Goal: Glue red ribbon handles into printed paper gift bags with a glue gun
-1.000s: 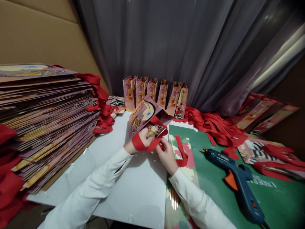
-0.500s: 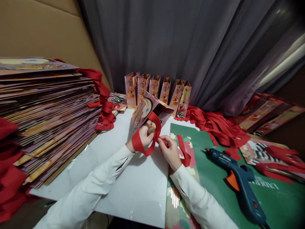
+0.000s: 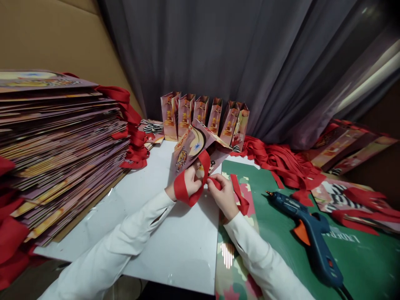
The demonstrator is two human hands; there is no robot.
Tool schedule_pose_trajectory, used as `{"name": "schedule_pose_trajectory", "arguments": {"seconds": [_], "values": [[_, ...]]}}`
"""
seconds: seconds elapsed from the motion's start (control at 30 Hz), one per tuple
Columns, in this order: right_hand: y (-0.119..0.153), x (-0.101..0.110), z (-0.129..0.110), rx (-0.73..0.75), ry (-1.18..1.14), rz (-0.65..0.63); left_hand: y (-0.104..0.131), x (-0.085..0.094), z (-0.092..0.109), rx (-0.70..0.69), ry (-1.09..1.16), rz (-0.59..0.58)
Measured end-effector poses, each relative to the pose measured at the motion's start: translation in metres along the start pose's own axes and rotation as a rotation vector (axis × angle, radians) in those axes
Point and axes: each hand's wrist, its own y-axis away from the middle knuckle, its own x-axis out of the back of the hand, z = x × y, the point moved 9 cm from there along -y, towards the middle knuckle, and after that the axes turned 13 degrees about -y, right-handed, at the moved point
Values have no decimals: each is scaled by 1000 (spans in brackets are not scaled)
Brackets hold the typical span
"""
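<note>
A printed pink paper gift bag [image 3: 195,143] is tilted above the white board in the middle. My left hand [image 3: 190,180] is closed on its lower edge, the fingertips partly hidden behind ribbon. A red ribbon [image 3: 180,188] loops around the back of that hand and crosses in front of the bag. Close by on the right, my right hand [image 3: 224,195] pinches the ribbon between thumb and fingers. Its loose tail hangs beyond the right hand, over the patterned sheet. How the ribbon joins the bag is hidden.
A blue glue gun [image 3: 308,233] lies on a green mat [image 3: 275,254] at right. Tall stacked flat bags [image 3: 71,158] stand at left. Upright bags [image 3: 215,116] line the back, beside heaped red ribbons [image 3: 278,160]. More bags [image 3: 346,150] sit far right.
The view has shifted slightly. The bag sits a little lower against the row behind, and the ribbon loop around my left hand looks slightly tighter. Both hands keep their hold.
</note>
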Motion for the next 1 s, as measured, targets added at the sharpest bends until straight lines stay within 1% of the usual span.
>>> {"name": "schedule_pose_trajectory", "arguments": {"seconds": [0.1,0.23,0.4,0.5,0.57,0.7,0.9,1.0], "values": [[0,1,-3,29,45,10,1,0,-6,20,-18,7],[0,-1,-4,33,50,-10,0,-2,-12,37,-40,8],[1,-1,1,-25,34,1,1,-3,-5,29,-51,5],[4,-3,0,-8,27,-1,2,-4,-1,34,-59,-12],[7,-2,-2,13,50,27,3,-4,0,45,-66,-12],[12,0,1,-7,62,98,3,-7,1,50,-74,-14],[8,-6,1,-21,-63,28,1,-5,-3,50,-77,26],[8,-4,0,-14,-49,43,1,-4,-4,44,-86,36]]}}
